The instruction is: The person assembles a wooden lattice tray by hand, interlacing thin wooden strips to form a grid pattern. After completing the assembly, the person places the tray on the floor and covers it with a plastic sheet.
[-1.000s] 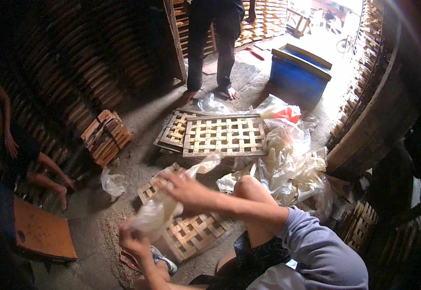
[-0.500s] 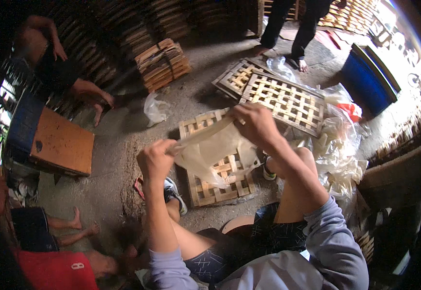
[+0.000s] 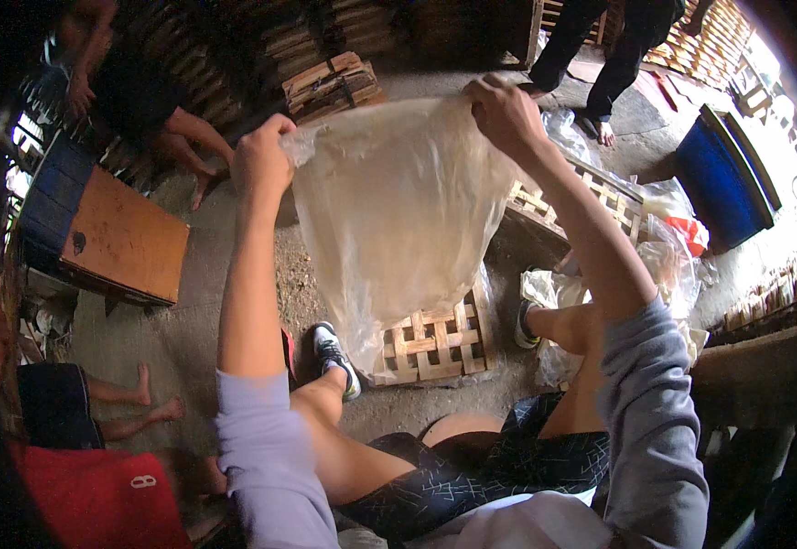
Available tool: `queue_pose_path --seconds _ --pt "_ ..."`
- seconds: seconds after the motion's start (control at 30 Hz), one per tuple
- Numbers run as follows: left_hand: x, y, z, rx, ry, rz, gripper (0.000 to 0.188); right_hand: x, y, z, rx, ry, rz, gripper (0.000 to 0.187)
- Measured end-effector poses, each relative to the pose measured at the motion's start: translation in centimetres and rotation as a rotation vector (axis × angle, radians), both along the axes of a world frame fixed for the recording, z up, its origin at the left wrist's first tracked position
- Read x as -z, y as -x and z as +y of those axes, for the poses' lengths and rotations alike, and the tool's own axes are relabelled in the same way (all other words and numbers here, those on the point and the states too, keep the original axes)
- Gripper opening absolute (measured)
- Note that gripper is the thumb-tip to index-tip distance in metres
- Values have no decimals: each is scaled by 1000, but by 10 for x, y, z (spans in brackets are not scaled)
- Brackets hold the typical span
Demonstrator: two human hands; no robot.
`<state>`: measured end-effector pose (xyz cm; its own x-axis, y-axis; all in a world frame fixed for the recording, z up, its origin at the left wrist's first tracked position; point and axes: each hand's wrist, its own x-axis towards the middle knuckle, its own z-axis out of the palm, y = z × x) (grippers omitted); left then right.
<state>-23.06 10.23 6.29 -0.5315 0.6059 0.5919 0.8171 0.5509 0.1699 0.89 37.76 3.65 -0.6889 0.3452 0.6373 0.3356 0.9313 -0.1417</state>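
A large, cloudy translucent plastic bag (image 3: 398, 206) hangs spread out between my raised hands. My left hand (image 3: 264, 163) grips its upper left corner, where the plastic bunches at my fingers. At the upper right corner, my right hand (image 3: 508, 114) pinches the top edge. The bag's lower end hangs over a woven wooden lattice crate (image 3: 440, 343) on the floor between my feet and hides its far part. Whether the bag touches the crate, I cannot tell.
More lattice crates (image 3: 607, 195) lie beyond my right forearm, near loose plastic (image 3: 673, 265). A blue bin (image 3: 714, 178) stands far right. On the left are an orange-brown box (image 3: 133, 238) and a person in red (image 3: 96, 499). Wooden slats (image 3: 330, 87) are bundled at the back.
Both hands have risen and moved forward and farther apart. The bag, formerly slack and low over the crate, is now stretched wide and hangs down at length.
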Motion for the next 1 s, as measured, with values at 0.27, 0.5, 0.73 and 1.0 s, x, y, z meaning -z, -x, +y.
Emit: queue_pose_path --seconds 0.27,0.5,0.73,1.0 --pt "-1 47 43 19 -116 -58 17 -9 42 40 94 -34 138 15" --pt "12 20 21 238 -249 -673 24 0 15 64 -130 164 204 21" --pt "26 -55 -34 530 -604 -1044 21 -7 -37 13 -289 328 199 20" --pt "43 -94 -88 495 -644 -992 17 -11 -84 -31 -315 338 7 22"
